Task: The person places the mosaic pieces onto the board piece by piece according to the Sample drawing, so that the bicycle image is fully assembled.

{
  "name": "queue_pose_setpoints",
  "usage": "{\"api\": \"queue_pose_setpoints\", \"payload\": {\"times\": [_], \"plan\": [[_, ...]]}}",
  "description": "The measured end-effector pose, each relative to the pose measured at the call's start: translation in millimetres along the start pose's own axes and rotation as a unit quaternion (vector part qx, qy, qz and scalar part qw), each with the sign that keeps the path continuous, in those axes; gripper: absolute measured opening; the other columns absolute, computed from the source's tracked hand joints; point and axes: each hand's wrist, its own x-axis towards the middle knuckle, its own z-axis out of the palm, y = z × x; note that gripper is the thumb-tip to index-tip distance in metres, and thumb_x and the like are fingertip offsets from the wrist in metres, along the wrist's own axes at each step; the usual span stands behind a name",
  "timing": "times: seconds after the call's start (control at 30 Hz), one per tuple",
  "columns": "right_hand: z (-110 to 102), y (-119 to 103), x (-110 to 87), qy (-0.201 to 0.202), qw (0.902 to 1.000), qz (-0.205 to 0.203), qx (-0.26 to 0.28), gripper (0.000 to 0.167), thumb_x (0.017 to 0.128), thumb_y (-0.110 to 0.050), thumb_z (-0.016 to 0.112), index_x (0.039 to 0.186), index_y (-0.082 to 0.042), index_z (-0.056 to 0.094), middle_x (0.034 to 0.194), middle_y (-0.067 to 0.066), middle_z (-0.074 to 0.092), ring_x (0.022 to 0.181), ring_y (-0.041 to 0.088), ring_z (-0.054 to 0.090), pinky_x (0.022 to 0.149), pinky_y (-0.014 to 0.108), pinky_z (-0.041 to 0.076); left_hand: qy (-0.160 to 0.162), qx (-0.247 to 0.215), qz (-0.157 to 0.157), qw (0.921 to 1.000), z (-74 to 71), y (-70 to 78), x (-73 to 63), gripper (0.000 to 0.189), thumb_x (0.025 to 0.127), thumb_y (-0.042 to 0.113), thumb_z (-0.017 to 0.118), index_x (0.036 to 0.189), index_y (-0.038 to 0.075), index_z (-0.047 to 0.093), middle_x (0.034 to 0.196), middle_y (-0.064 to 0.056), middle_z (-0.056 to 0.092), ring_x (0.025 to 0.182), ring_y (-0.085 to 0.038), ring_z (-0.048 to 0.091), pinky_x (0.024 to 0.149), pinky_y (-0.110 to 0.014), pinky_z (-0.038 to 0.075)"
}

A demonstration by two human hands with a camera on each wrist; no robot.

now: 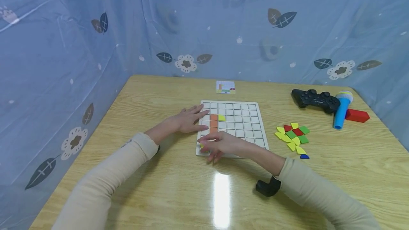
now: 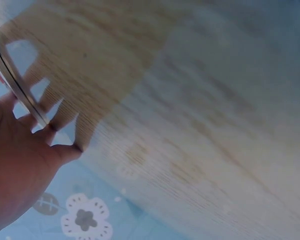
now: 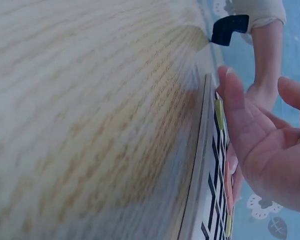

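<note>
A white gridded board [image 1: 247, 118] lies on the wooden table. My left hand [image 1: 186, 120] rests with spread fingers along its left edge; the left wrist view shows the fingers at the board's rim. Orange square tiles [image 1: 213, 124] stand in a column on the board, with a yellow curved tile [image 1: 222, 118] beside the top one. Over the lower left corner is my right hand [image 1: 225, 143], its fingertips by another yellow tile [image 3: 219, 114]. In the right wrist view its thumb stands apart from the fingers, which hold nothing visible. That hand partly hides the board's lower rows.
A small pattern card [image 1: 225, 87] lies behind the board. To the right are loose yellow, green and red tiles [image 1: 291, 135] and a blue one [image 1: 304, 156]. Farther right sit a black game controller [image 1: 314, 99], a blue toy microphone [image 1: 342, 111] and a red block [image 1: 357, 115].
</note>
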Motion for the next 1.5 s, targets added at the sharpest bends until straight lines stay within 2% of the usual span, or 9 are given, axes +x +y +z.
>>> {"api": "queue_pose_setpoints", "payload": {"times": [0.23,0.43,0.7,1.1,1.37,1.5], "plan": [[-8,0,-4.3,0.006,1.0,0.003,0.006,0.051,0.099,-0.029,0.053,0.14,0.0,0.043,0.11,0.016,0.067,0.086,0.028,0.068,0.074,0.038,0.055,0.001,-0.007,0.006,1.0,-4.1,3.0,-1.5,0.077,0.095,0.063,0.036,0.155,0.024,0.009,0.159,-0.005,-0.006,0.144,-0.029,-0.003,0.111,-0.056,0.003],[-22,7,-11.6,0.011,0.9984,0.019,0.053,0.057,0.098,-0.033,0.054,0.143,0.0,0.038,0.113,0.016,0.065,0.095,0.028,0.066,0.081,0.038,0.054,0.0,-0.007,0.0,1.0,-4.0,3.2,-0.4,0.076,0.094,0.065,0.035,0.155,0.027,0.008,0.159,-0.003,-0.007,0.144,-0.027,-0.004,0.112,-0.053,0.002],[-53,21,-26.6,-0.006,0.993,0.015,0.117,0.051,0.102,-0.028,0.047,0.138,0.008,0.042,0.119,0.021,0.061,0.103,0.03,0.063,0.089,0.04,0.05,0.003,0.0,0.001,1.0,-2.9,3.0,0.5,0.077,0.094,0.065,0.034,0.155,0.027,0.007,0.159,-0.004,-0.008,0.143,-0.028,-0.003,0.112,-0.053,0.003],[-105,44,-68.7,0.081,0.9809,0.017,0.176,0.055,0.103,-0.023,0.046,0.143,0.011,0.031,0.124,0.019,0.06,0.107,0.027,0.062,0.094,0.04,0.046,0.002,-0.01,0.009,0.9999,-3.7,2.3,-0.3,0.076,0.095,0.063,0.035,0.155,0.025,0.008,0.159,-0.004,-0.007,0.144,-0.027,-0.004,0.112,-0.054,0.002],[-131,57,-95.4,0.101,0.9778,-0.013,0.183,0.06,0.104,-0.022,0.043,0.147,0.011,0.018,0.126,0.018,0.058,0.111,0.025,0.06,0.096,0.039,0.044,-0.007,-0.002,0.006,1.0,-2.3,1.2,-0.2,0.077,0.095,0.064,0.034,0.155,0.026,0.006,0.158,-0.003,-0.009,0.143,-0.027,-0.005,0.112,-0.054,0.002],[-141,65,-108.2,0.112,0.9787,-0.02,0.171,0.064,0.104,-0.026,0.04,0.147,0.011,0.012,0.125,0.011,0.06,0.112,0.021,0.059,0.098,0.038,0.042,-0.006,0.003,0.006,1.0,-1.9,0.2,-0.5,0.076,0.095,0.065,0.032,0.155,0.027,0.005,0.158,-0.004,-0.01,0.143,-0.028,-0.005,0.112,-0.054,0.003]]}}
